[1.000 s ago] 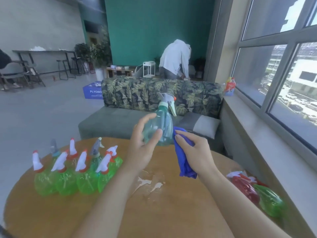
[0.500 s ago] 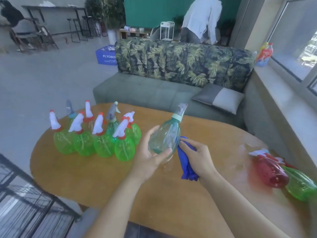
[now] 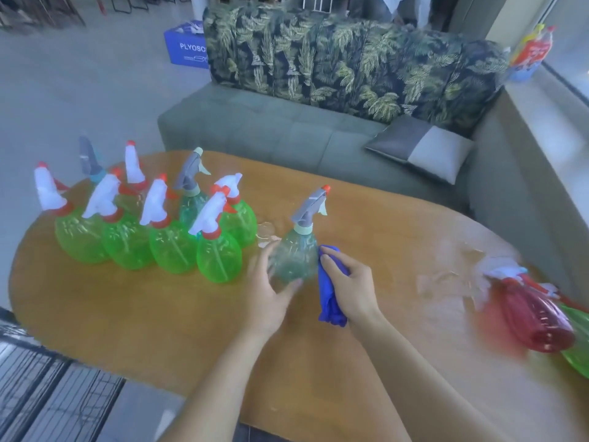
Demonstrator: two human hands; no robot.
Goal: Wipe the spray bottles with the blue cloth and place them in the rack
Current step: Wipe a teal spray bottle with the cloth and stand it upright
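A clear teal spray bottle (image 3: 294,253) with a grey trigger head stands upright at the middle of the wooden table (image 3: 159,323). My left hand (image 3: 267,291) grips its lower body from the left. My right hand (image 3: 349,282) holds a bunched blue cloth (image 3: 328,301) against the bottle's right side. Several green spray bottles (image 3: 172,247) with white heads stand grouped at the table's left. A black wire rack (image 3: 41,400) shows at the bottom left, below the table edge.
A red spray bottle (image 3: 532,317) and a green one (image 3: 577,355) lie on their sides at the table's right. Wet patches (image 3: 446,275) glisten near them. A grey sofa (image 3: 318,135) with leaf-print cushions stands behind the table, a window sill to the right.
The teal bottle has come down from mid-air to the table beside the green group. My view has tilted downward, and the rack has come into sight at the bottom left.
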